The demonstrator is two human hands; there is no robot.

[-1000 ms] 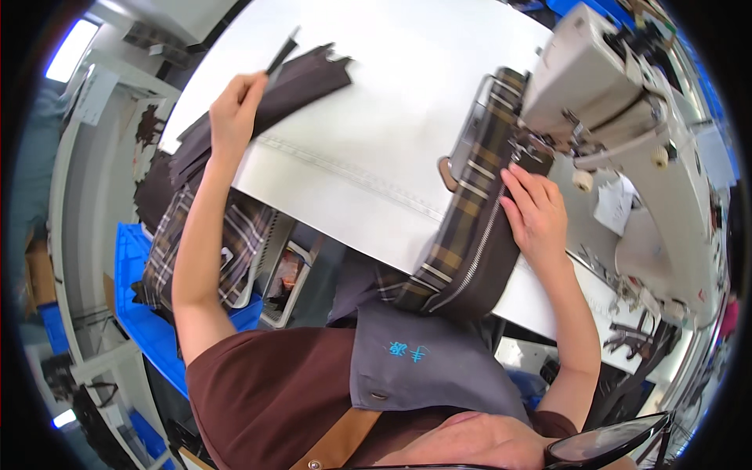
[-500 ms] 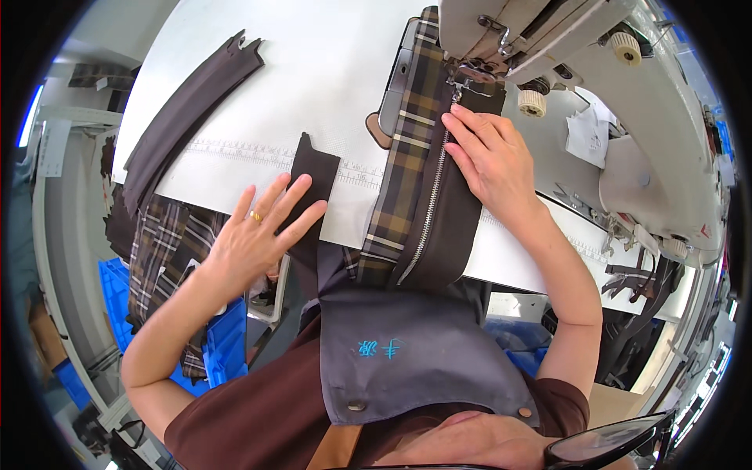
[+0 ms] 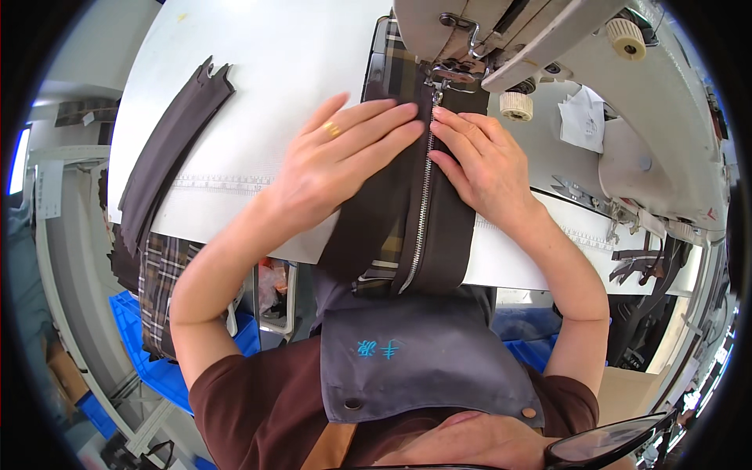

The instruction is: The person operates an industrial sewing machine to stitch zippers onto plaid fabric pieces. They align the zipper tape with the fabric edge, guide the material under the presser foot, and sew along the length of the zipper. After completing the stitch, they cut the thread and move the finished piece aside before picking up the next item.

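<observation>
A plaid fabric piece (image 3: 389, 251) lies lengthwise on the sewing table, its upper end near the presser foot (image 3: 440, 81). Along its dark right-hand part runs a metal zipper (image 3: 424, 207), with the slider just below the foot. A dark fabric strip (image 3: 354, 235) covers much of the plaid. My left hand (image 3: 337, 160) rests over this strip, fingers stretched toward the zipper, thumb raised apart; it is open. My right hand (image 3: 489, 160) lies open on the dark cloth right of the zipper, fingertips at the teeth and thumb apart.
The sewing machine head (image 3: 540, 47) overhangs the upper right. More dark strips (image 3: 174, 149) lie on the white table (image 3: 290, 55) at left. Plaid pieces (image 3: 163, 290) hang over the left edge above a blue crate (image 3: 133, 337). Small scissors (image 3: 572, 188) lie at right.
My left hand has moved right and up, bringing the dark strip onto the plaid piece. The right hand stays beside the zipper. The machine and fabric appear slightly further left in view.
</observation>
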